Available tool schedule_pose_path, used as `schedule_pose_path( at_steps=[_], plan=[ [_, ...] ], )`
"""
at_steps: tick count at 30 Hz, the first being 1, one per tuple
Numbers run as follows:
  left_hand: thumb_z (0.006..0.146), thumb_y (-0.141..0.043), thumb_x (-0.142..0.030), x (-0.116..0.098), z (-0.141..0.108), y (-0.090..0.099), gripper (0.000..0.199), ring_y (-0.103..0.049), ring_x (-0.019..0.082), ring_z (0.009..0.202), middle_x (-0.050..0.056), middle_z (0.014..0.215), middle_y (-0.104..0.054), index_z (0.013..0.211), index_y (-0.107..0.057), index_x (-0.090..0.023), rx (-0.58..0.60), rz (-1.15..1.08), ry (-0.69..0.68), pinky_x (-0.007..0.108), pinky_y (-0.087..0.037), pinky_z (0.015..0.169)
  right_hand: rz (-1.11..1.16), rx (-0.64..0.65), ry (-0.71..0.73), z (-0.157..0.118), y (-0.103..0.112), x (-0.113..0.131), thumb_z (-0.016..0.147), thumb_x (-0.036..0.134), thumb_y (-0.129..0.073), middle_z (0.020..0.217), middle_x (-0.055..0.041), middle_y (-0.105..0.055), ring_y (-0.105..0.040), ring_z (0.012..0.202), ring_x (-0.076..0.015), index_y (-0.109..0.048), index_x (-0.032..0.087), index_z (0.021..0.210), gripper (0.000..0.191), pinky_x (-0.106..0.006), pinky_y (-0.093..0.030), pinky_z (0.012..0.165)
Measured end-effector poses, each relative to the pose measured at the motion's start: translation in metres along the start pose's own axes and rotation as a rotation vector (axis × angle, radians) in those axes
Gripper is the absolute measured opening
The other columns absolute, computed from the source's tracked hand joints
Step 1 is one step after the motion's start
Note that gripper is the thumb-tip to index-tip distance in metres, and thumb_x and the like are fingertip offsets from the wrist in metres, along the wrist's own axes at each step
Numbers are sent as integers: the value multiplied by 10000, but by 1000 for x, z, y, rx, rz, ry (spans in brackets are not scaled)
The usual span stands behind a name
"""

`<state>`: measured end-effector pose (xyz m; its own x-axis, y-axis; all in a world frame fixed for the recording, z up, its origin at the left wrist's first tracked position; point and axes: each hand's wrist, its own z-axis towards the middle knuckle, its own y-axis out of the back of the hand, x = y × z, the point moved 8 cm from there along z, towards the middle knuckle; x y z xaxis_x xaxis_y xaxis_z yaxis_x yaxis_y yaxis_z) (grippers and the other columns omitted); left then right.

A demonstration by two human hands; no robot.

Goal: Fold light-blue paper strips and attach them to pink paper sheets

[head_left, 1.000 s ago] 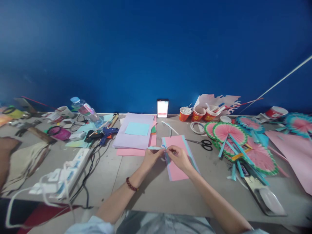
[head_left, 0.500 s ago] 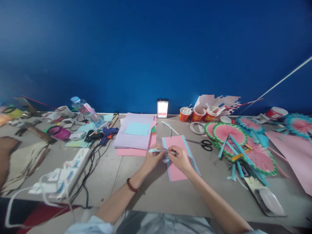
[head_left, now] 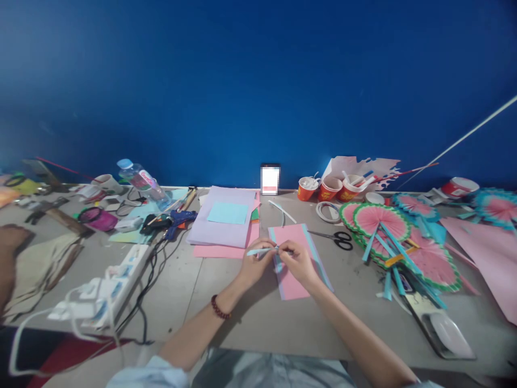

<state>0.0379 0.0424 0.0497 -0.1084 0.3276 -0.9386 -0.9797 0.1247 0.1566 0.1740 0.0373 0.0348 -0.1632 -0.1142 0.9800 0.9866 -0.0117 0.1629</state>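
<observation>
My left hand (head_left: 257, 261) is closed on a light blue paper strip (head_left: 259, 251), which pokes out to the left between thumb and fingers. My right hand (head_left: 296, 261) meets it at the strip's right end, its fingertips pinched there; the exact fold between the fingers is too small to make out. Both hands hover over the left part of a pink sheet (head_left: 294, 283) with blue and lilac bands along its long sides. A pair of scissors (head_left: 342, 241) with black handles lies just right of that sheet.
Stacked lilac paper (head_left: 222, 235) lies left of my hands. A glue gun (head_left: 177, 222) and a power strip (head_left: 121, 288) are farther left. Pink pleated paper fans (head_left: 382, 221) lie on the right, red paper cups (head_left: 330, 189) behind. Another person's hand (head_left: 12, 240) shows at the left edge.
The strip's left end tilts slightly lower and shows a little more. My fingers have shifted slightly at the pinch; everything else stays in place.
</observation>
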Motion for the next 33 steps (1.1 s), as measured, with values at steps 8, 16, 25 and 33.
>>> schedule_pose_path(
  at_steps=[8, 16, 25, 33],
  plan=[
    [820, -655, -302, 1, -1, 0, 94, -627, 205, 866, 67, 888, -665, 782, -695, -226, 4, -72, -27, 373, -491, 832, 221, 20, -162, 2, -6, -15, 659, 282, -569, 589, 14, -540, -458, 566, -123, -595, 184, 618, 110, -246, -362, 546],
    [761, -706, -366, 15, -1, -1, 154, -624, 243, 945, 83, 920, -658, 698, -703, -226, -18, -184, 144, 436, -448, 931, 243, -5, -212, -1, -7, -21, 693, 337, -582, 551, 33, -478, -400, 517, -102, -575, 182, 640, 164, -220, -323, 480],
    [696, -760, -456, 37, -9, -9, 292, -605, 283, 1033, 89, 1153, -657, 628, -643, -197, -12, -452, 370, 452, -449, 912, 296, -137, -322, 7, 13, -28, 653, 430, -600, 545, 37, -488, -467, 533, -112, -521, 202, 604, 246, -228, -428, 529],
    [732, -741, -375, 34, -9, -10, 329, -622, 285, 1048, 106, 1140, -682, 1015, -707, -210, -16, -494, 473, 433, -471, 895, 186, -176, -188, 12, 39, -2, 696, 444, -625, 550, 45, -435, -407, 522, -100, -506, 198, 598, 290, -223, -372, 504]
  ],
)
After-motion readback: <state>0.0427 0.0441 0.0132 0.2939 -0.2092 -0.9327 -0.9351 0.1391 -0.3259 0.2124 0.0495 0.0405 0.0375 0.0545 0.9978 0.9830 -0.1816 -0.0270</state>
